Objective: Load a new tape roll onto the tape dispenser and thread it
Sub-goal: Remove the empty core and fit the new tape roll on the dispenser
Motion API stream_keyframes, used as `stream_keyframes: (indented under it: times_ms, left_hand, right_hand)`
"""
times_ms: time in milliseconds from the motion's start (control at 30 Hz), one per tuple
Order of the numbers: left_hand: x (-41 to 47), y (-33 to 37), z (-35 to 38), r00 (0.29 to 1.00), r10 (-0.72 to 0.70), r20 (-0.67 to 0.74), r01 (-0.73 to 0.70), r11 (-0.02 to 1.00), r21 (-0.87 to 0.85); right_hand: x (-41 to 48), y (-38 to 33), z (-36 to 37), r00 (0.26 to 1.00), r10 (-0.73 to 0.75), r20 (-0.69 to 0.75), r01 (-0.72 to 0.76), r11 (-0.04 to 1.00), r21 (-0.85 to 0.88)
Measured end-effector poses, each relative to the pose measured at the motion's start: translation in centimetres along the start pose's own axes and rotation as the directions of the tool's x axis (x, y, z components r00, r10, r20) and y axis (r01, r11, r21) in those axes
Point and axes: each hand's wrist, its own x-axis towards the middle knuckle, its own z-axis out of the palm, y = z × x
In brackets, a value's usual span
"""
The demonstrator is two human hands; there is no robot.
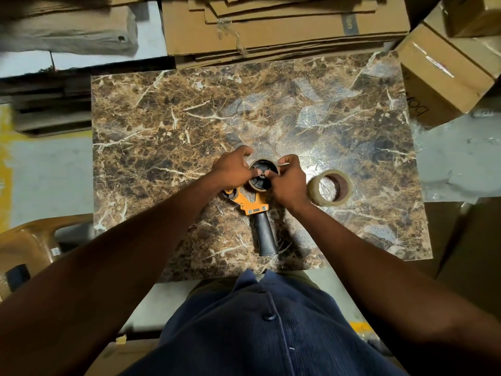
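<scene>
While both hands meet over the middle of the frame, the left hand [233, 169] curls narrow, thumb tip pressed at the hub of the dispenser's black spool wheel [261, 177], other fingers bent over the wheel's upper-left rim. Right hand [288, 180] mirrors it from the right: thumb tip also at the hub, touching or nearly touching the left thumb, fingers hooked over the upper-right rim. A thin brown cardboard ring shows around the wheel's edge; cannot tell if tape is left on it. Wheel belongs to the orange metal tape dispenser [250, 204], lying flat just below the hands, its black moulded handle [265, 234] pointing toward the bottom of the frame. Just right of the right hand, apart from it, the new roll of clear tape with brown cardboard core [329, 187] lies tilted on its side. All rest on a brown marble-patterned tabletop [162, 131] under wrinkled clear film. Flattened cardboard sheets [284, 25] stacked at upper centre; closed cardboard boxes [444, 74] at upper right. Dark blue buttoned shirt [260, 329] fills lower centre.
</scene>
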Motion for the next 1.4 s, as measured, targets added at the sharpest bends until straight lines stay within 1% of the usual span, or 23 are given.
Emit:
stream_keyframes:
  times_ms: [167,500,633,700,767,833,867,967,1033,1067,1133,1200,1233,1267,1333,1400]
  left_hand:
    - [-0.1,0.2,-0.1,1.0,0.028,-0.006,-0.028,0.999,0.041]
    - [-0.7,-0.1,0.4,0.991,0.125,-0.048,-0.118,0.985,0.125]
    - [-0.7,-0.3,0.3,0.988,0.138,-0.071,-0.131,0.986,0.105]
    - [-0.7,-0.5,0.4,0.983,0.158,-0.093,-0.149,0.985,0.091]
    - [-0.6,-0.8,0.7,0.975,0.178,-0.13,-0.173,0.984,0.054]
    - [-0.7,-1.0,1.0,0.967,0.187,-0.172,-0.187,0.982,0.016]
    - [-0.7,-1.0,1.1,0.966,0.186,-0.18,-0.19,0.982,-0.01]
    - [-1.0,-0.8,0.7,0.971,0.166,-0.17,-0.187,0.976,-0.113]
    - [-1.1,-0.7,0.3,0.967,0.184,-0.178,-0.206,0.972,-0.112]
    - [-1.1,-0.7,0.1,0.957,0.215,-0.195,-0.232,0.971,-0.063]
    - [-1.2,-0.5,-0.4,0.915,0.325,-0.239,-0.304,0.945,0.118]
    - [-1.4,0.0,-1.1,0.866,0.441,-0.236,-0.368,0.881,0.298]
    - [-1.2,0.3,-1.6,0.852,0.475,-0.218,-0.378,0.848,0.371]
    - [-1.0,0.7,-2.2,0.851,0.488,-0.194,-0.37,0.82,0.436]
    - [-0.3,1.4,-3.0,0.865,0.481,-0.141,-0.342,0.771,0.537]
    - [0.5,2.2,-3.5,0.862,0.497,-0.099,-0.341,0.713,0.613]
  right_hand:
    - [-0.3,-0.3,-0.1,1.0,-0.017,-0.022,0.017,1.0,-0.019]
    - [-0.4,-1.0,0.0,1.0,-0.021,0.014,0.022,0.997,-0.07]
    - [-0.7,-1.5,0.0,1.0,-0.012,0.014,0.013,0.996,-0.085]
    - [-0.9,-1.8,-0.2,0.999,-0.03,0.015,0.031,0.995,-0.099]
    - [-1.2,-2.1,-0.1,0.994,-0.107,0.029,0.11,0.984,-0.137]
    - [-1.7,-2.3,0.1,0.979,-0.196,0.056,0.203,0.956,-0.212]
    - [-1.9,-2.4,0.2,0.978,-0.202,0.061,0.211,0.949,-0.235]
    - [-2.0,-2.5,-0.2,0.986,-0.162,0.025,0.164,0.962,-0.219]
    - [-1.9,-2.4,-0.9,0.983,-0.183,0.014,0.182,0.959,-0.219]
    - [-1.8,-2.3,-1.3,0.978,-0.206,0.012,0.204,0.953,-0.223]
    - [-1.4,-2.3,-2.0,0.962,-0.272,0.017,0.267,0.928,-0.26]
    - [-0.7,-2.4,-2.7,0.939,-0.343,0.028,0.334,0.888,-0.317]
    - [-0.2,-2.5,-3.1,0.928,-0.37,0.036,0.359,0.865,-0.351]
    - [0.3,-2.6,-3.5,0.919,-0.392,0.049,0.377,0.834,-0.403]
    - [1.3,-2.8,-4.4,0.903,-0.418,0.105,0.404,0.738,-0.541]
    - [2.3,-3.0,-5.2,0.895,-0.412,0.173,0.42,0.645,-0.639]
